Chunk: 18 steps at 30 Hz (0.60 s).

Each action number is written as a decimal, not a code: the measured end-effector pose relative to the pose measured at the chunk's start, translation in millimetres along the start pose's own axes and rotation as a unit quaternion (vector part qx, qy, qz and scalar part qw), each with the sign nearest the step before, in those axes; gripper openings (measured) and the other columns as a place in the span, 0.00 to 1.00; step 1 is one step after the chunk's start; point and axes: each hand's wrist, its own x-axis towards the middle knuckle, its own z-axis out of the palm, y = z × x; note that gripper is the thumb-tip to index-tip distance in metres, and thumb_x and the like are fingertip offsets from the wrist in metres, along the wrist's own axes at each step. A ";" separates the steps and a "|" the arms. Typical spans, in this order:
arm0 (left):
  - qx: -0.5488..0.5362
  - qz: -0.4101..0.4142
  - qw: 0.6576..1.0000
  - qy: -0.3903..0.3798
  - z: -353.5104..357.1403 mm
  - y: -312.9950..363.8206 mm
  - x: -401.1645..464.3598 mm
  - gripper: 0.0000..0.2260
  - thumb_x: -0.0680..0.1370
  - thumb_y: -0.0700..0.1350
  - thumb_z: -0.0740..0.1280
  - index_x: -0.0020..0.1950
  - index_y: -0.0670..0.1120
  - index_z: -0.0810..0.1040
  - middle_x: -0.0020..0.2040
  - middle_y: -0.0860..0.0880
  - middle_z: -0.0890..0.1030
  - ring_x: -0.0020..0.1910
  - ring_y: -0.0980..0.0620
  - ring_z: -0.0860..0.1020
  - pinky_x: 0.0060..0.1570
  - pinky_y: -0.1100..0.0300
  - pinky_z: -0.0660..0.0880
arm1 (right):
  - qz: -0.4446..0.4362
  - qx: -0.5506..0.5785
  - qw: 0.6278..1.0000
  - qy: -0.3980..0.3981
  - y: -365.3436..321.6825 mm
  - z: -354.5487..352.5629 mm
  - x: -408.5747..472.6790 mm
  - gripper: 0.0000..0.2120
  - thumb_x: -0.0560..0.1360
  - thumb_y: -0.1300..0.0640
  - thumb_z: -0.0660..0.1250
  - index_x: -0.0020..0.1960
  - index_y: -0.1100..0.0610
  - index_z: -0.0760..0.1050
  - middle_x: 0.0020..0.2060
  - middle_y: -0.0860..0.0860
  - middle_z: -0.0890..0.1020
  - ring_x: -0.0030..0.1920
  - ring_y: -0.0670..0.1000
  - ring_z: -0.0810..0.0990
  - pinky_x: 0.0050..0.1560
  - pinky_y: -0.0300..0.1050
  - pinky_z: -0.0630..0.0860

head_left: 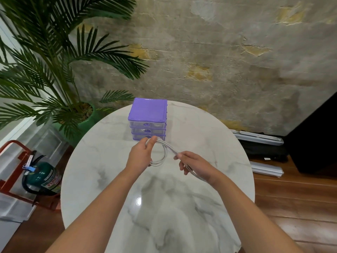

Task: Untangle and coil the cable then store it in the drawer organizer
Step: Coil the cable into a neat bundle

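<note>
Several loops of the white cable (pixel 165 152) already hang at mid-frame between your hands, above the bench (pixel 109 170). Your left hand (pixel 141 155) grips the coil; your right hand (pixel 194 164) pinches the strands running back under it. Coiling looks nearly done. The drawer organizer (pixel 148 118), upper centre, has all drawers closed, so storing remains.

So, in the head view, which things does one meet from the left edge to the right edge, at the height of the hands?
Fire extinguisher → left hand → white cable → right hand → grey bars on the floor.
</note>
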 end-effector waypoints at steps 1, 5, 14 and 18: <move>-0.013 -0.013 1.000 0.010 -1.9 0.0 0.1 0.17 0.81 0.58 0.58 0.49 0.45 0.75 0.36 0.46 0.73 0.30 0.48 0.75 0.25 0.59 0.74 | 0.002 -0.031 0.999 0.005 6.3 -0.8 -1.9 0.14 0.81 0.46 0.59 0.54 0.54 0.79 0.36 0.49 0.77 0.36 0.50 0.73 0.46 0.42 0.71; -0.108 -0.090 0.990 0.032 -5.3 0.5 3.0 0.17 0.81 0.60 0.57 0.45 0.47 0.73 0.36 0.47 0.70 0.29 0.50 0.71 0.23 0.63 0.69 | 0.029 -0.132 0.990 0.049 27.3 1.2 -11.0 0.18 0.81 0.40 0.53 0.52 0.49 0.76 0.38 0.46 0.74 0.39 0.48 0.73 0.47 0.43 0.70; -0.220 -0.105 0.970 -0.025 6.2 9.0 -7.1 0.20 0.80 0.62 0.56 0.38 0.48 0.66 0.27 0.53 0.65 0.23 0.54 0.65 0.25 0.62 0.64 | 0.007 -0.100 0.967 0.234 13.3 22.5 1.3 0.15 0.82 0.44 0.51 0.54 0.51 0.73 0.37 0.48 0.76 0.40 0.49 0.74 0.49 0.52 0.74; -0.201 -0.083 0.976 -0.020 13.9 17.8 -13.4 0.19 0.81 0.62 0.54 0.40 0.48 0.68 0.32 0.51 0.68 0.28 0.53 0.67 0.25 0.62 0.68 | 0.000 -0.064 0.976 0.208 -10.5 30.8 3.7 0.17 0.83 0.48 0.54 0.48 0.53 0.78 0.32 0.44 0.73 0.37 0.48 0.71 0.37 0.39 0.67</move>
